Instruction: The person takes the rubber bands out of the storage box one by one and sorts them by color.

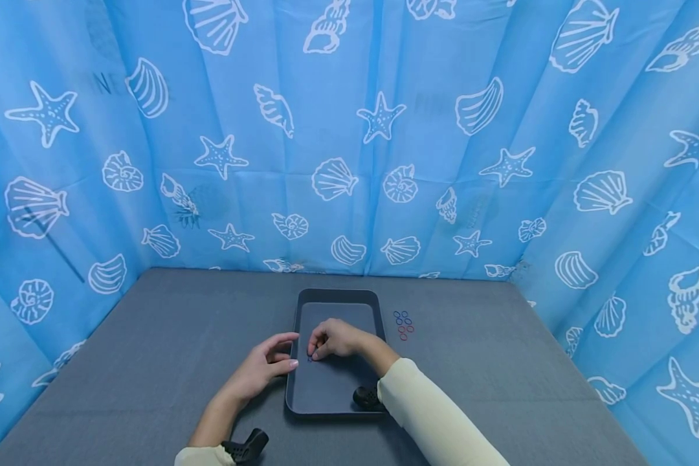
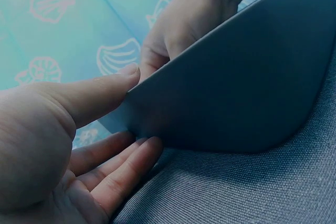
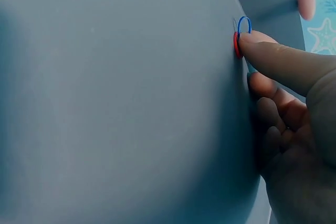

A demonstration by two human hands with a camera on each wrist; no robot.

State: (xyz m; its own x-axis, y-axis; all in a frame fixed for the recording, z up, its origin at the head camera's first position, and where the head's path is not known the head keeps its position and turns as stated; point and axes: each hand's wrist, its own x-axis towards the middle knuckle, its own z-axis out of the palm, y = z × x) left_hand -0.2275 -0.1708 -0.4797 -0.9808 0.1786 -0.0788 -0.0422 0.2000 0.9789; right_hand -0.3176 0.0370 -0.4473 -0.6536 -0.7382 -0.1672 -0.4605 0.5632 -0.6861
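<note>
A dark grey rectangular tray (image 1: 332, 398) lies on the table. My right hand (image 1: 340, 338) reaches into it, pinching a small blue ring (image 3: 250, 24) between thumb and forefinger. Beside that thumb tip, a red ring (image 3: 236, 44) shows low against the tray floor; whether it is also held is hard to tell. On the tray's left side is my left hand (image 1: 260, 369), fingers spread and relaxed. In the left wrist view its thumb tip meets the rim and the other fingertips touch the outer wall near the table.
Several small blue rings (image 1: 399, 321) and red rings (image 1: 403, 336) lie grouped on the grey table (image 1: 472, 362), right of the tray. Behind hangs a blue curtain (image 1: 349, 220) with white shells and starfish. Each wrist carries a black device (image 1: 249, 446).
</note>
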